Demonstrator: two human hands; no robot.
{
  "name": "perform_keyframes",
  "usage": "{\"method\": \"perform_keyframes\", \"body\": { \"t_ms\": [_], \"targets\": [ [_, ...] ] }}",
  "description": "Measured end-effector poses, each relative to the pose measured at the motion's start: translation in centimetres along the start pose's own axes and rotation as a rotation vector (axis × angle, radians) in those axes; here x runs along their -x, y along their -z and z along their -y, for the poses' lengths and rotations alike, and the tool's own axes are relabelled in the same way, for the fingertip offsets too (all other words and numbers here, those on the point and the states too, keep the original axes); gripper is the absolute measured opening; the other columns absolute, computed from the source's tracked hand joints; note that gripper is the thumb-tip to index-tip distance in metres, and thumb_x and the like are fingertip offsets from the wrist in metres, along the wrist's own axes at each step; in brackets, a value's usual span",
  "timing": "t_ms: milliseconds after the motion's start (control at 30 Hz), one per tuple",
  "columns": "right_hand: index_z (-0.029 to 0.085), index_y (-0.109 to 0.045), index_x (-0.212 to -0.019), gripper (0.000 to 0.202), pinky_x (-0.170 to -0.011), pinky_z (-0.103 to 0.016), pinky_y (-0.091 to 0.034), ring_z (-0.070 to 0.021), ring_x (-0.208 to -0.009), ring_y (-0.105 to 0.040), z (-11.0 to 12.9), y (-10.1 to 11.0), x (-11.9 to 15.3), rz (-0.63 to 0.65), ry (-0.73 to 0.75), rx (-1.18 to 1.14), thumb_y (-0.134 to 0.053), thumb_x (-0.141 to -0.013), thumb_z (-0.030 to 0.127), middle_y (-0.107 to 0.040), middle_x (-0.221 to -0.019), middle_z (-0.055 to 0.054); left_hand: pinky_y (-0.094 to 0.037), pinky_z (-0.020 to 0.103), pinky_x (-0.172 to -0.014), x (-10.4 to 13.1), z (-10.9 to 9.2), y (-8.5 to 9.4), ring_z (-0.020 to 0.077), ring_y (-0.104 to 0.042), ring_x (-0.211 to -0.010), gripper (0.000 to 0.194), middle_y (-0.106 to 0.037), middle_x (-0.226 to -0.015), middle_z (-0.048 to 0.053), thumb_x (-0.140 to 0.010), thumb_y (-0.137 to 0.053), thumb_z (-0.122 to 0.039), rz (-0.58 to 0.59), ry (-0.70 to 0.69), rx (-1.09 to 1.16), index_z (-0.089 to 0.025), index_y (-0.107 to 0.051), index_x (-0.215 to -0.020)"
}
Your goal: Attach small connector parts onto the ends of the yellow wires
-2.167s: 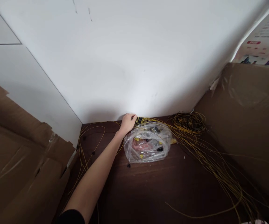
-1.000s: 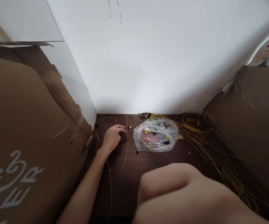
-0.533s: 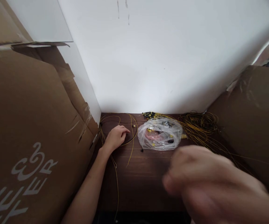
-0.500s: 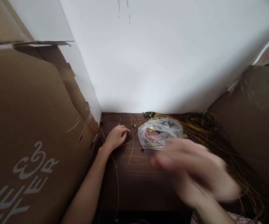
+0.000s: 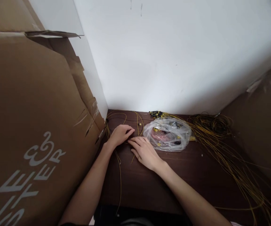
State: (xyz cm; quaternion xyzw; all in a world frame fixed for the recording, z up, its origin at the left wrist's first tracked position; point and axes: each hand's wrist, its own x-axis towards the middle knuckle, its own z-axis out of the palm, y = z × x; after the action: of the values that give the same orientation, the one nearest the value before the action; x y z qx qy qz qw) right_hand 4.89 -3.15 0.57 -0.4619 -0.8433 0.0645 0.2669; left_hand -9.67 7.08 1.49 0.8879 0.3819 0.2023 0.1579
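Note:
My left hand (image 5: 120,135) rests low over the dark tabletop beside a loop of thin yellow cable (image 5: 119,114). Its thumb and forefinger come together, but whatever lies between them is hidden. Close by on the right, my right hand (image 5: 147,153) reaches in with fingers stretched and thumb apart, its fingertips over the cable near the left hand. Behind the hands, a small pale connector (image 5: 140,124) lies by the cable loop. A clear plastic bag (image 5: 185,135) with yellow, black and pink pieces inside is just beyond my right hand.
Long yellow cables (image 5: 216,153) spread down the right side from a coiled bundle (image 5: 212,122). Several black-and-yellow ends (image 5: 156,114) lie against the white wall (image 5: 163,56). Cardboard boxes stand at the left (image 5: 39,103) and right (image 5: 262,125).
My right hand has swept left and inward from above the front right, arriving beside my left hand. My left hand stays nearly in place. The view has shifted slightly.

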Motion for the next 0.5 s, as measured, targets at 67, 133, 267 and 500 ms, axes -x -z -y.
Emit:
{"method": "perform_keyframes", "body": {
  "t_ms": [67,133,267,500],
  "targets": [
    [0.019,-0.056,-0.110,0.025,-0.087,-0.039,-0.037,-0.0226,-0.099,-0.048,-0.20,-0.01,0.04,0.004,-0.029,0.012,-0.048,-0.086,0.021,-0.057,-0.103,-0.009,-0.040,0.021,-0.063,0.04,-0.29,0.00,0.0126,-0.056,-0.068,0.031,-0.066,-0.075,0.003,-0.086,-0.041,-0.032,0.018,0.011,0.013,-0.017,-0.067,-0.079],
    [0.019,-0.060,-0.097,0.016,-0.082,-0.037,-0.038,-0.0217,-0.092,-0.048,-0.42,0.09,0.09,0.000,-0.058,0.020,-0.050,-0.086,0.023,-0.056,-0.093,-0.008,-0.039,0.021,-0.061,0.07,-0.52,-0.02,0.0123,-0.056,-0.065,0.030,-0.066,-0.073,0.002,-0.086,-0.042,-0.032,0.030,0.011,0.021,-0.018,-0.067,-0.078],
    [0.018,-0.059,-0.082,0.013,-0.074,-0.034,-0.038,-0.0201,-0.085,-0.047,-0.62,0.28,0.25,0.013,-0.065,0.041,-0.048,-0.087,0.023,-0.054,-0.083,-0.006,-0.040,0.021,-0.064,0.10,-0.65,-0.20,0.0130,-0.057,-0.068,0.029,-0.067,-0.076,0.003,-0.086,-0.042,-0.032,0.024,0.001,0.008,-0.017,-0.067,-0.080],
    [0.018,-0.052,-0.084,0.012,-0.072,-0.031,-0.039,-0.0189,-0.081,-0.048,-0.82,0.81,0.62,-0.054,-0.124,-0.084,-0.041,-0.089,0.020,-0.055,-0.083,-0.006,-0.042,0.023,-0.070,0.04,-0.42,-0.56,0.0145,-0.059,-0.075,0.029,-0.068,-0.082,0.004,-0.086,-0.043,-0.032,0.034,-0.010,-0.002,-0.018,-0.068,-0.084]
  ]
}}
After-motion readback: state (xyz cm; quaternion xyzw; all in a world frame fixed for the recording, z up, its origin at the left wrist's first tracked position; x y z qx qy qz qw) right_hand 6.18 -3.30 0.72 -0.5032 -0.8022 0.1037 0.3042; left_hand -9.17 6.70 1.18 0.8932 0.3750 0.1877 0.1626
